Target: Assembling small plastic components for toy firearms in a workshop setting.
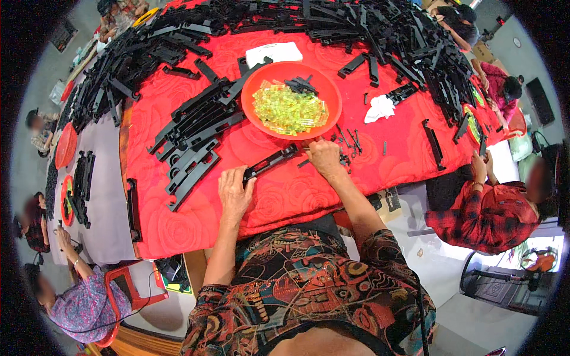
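My left hand [236, 193] is closed on the near end of a long, narrow black plastic part [272, 162], which lies slanting on the red cloth. Just beyond that part's far end, my right hand [325, 158] has its fingers drawn together close to the rim of a red bowl; what they hold, if anything, is hidden. Beside it lie small black pins [354, 141], loose on the cloth. The red bowl [335, 110] holds many clear yellow-green pieces [285, 113] and a small heap of black strips [301, 85].
Left of the bowl, similar black parts [196, 130] lie in overlapping rows. Large piles of them [392, 29] cover the table's far side. A crumpled white tissue [380, 109] and a white packet [274, 53] rest on the red cloth [279, 207]. Other people sit around the table.
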The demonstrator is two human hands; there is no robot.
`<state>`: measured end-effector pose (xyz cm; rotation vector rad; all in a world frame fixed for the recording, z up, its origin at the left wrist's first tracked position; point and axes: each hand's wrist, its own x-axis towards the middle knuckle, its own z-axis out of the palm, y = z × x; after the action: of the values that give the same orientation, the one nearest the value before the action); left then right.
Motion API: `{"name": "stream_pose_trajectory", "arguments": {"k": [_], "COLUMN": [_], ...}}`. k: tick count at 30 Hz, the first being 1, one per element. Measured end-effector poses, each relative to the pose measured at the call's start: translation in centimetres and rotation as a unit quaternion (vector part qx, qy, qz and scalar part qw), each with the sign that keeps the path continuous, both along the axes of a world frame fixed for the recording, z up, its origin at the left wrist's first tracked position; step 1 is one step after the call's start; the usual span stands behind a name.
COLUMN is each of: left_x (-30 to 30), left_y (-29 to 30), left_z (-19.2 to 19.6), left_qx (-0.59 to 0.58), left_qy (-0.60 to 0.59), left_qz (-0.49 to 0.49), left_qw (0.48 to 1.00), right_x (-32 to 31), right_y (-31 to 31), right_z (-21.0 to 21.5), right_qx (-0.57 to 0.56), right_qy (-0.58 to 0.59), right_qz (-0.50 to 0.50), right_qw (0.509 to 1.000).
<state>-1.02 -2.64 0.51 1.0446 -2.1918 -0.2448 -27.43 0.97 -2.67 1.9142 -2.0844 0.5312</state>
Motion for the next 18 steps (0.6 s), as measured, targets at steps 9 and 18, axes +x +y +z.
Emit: {"name": "stream_pose_trajectory", "arguments": {"k": [9, 18], "left_x": [-0.1, 0.0], "left_y": [-0.2, 0.0], "left_z": [-0.2, -0.2], "left_qx": [0.007, 0.01], "left_qy": [-0.01, -0.007], "left_qz": [-0.004, 0.001], "left_qw": [1.0, 1.0], "right_x": [-2.7, -6.0], "right_y": [1.6, 2.9], "right_z": [1.2, 2.1], "right_qx": [-0.029, -0.141], "right_qy": [0.033, 0.016], "right_qz": [-0.072, -0.114], "right_qw": [0.996, 0.983]}}
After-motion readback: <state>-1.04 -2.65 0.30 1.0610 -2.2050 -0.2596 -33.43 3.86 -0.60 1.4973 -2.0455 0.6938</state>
